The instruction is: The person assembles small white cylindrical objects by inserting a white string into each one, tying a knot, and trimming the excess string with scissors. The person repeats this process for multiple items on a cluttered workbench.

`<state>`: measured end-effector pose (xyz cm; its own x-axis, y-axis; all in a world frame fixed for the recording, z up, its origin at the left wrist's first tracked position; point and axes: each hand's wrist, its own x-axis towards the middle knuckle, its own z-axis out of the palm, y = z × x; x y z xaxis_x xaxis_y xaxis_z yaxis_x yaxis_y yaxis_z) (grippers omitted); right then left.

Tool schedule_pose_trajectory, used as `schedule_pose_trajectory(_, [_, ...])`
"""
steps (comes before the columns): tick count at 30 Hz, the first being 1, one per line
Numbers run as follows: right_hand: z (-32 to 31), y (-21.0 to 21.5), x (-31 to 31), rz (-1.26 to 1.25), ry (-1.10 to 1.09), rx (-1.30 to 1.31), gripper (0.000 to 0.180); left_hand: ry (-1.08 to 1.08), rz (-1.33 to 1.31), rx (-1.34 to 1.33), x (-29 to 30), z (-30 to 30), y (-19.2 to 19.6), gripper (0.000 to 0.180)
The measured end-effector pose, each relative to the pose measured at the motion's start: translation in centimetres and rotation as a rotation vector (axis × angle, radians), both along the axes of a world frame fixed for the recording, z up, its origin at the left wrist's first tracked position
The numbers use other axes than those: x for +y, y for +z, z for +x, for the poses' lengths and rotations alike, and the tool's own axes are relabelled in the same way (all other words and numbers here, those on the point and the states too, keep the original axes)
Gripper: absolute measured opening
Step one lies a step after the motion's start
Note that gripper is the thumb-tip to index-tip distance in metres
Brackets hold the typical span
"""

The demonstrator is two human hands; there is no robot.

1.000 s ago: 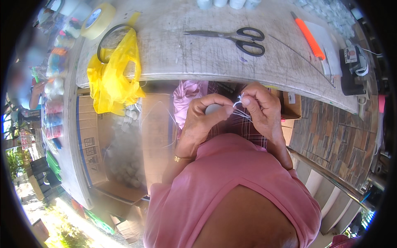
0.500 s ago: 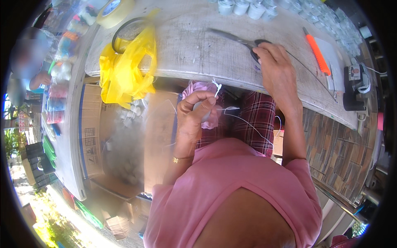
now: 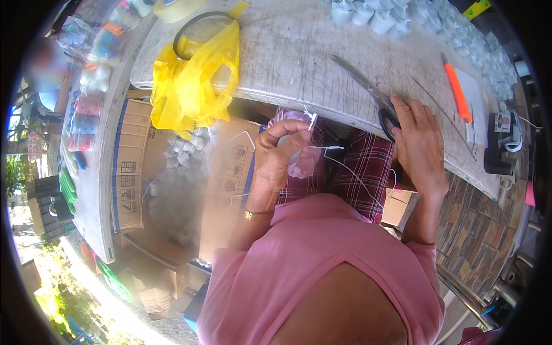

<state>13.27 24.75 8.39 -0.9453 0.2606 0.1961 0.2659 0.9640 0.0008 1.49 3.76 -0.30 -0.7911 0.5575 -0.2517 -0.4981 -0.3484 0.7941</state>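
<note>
My left hand (image 3: 273, 152) is closed in front of the table's near edge, thumb and forefinger pinching a white string (image 3: 312, 119) with a knotted end standing up. A pale, rounded piece (image 3: 294, 154) shows inside the same hand, mostly covered by the fingers. Loose lengths of string trail from it over my lap. At the table's edge, my right hand (image 3: 418, 144) has its fingers at the black handles of a pair of scissors (image 3: 368, 86). The scissors' blades lie pointing away to the far left over the tabletop.
A yellow plastic bag (image 3: 198, 80) hangs over the table edge (image 3: 276, 75). Below it, a cardboard box (image 3: 127, 172) holds many small white pieces. An orange-handled cutter (image 3: 457, 92) and a thin rod (image 3: 440, 112) lie right. Small pale cups (image 3: 382, 22) stand at the back.
My right hand has drawn the scissors toward me and to the right, turning them so the handles reach the table edge. The left hand keeps its pinch. The whole view has shifted slightly.
</note>
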Motion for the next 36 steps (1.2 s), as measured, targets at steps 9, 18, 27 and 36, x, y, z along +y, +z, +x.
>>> schedule_pose_trajectory(9, [2.1,-0.2,-1.0,0.153,-0.049,-0.046,0.053,0.016,0.065,-0.016,0.1,0.0,0.0,0.006])
schedule_pose_trajectory(18, [1.3,-1.9,-3.3,-0.637,0.204,0.076,0.047,0.248,-0.043,0.014,-3.7,-1.1,-1.2,0.007])
schedule_pose_trajectory(27, [-6.7,-5.1,-10.2,-0.973,0.576,-0.281,0.048,0.564,-0.365,0.120,-10.7,-0.4,-0.3,0.012])
schedule_pose_trajectory(36, [-10.2,-6.1,-13.4,-1.002,0.647,-0.369,0.042,0.674,-0.423,0.124,-13.3,-0.6,-1.4,0.009])
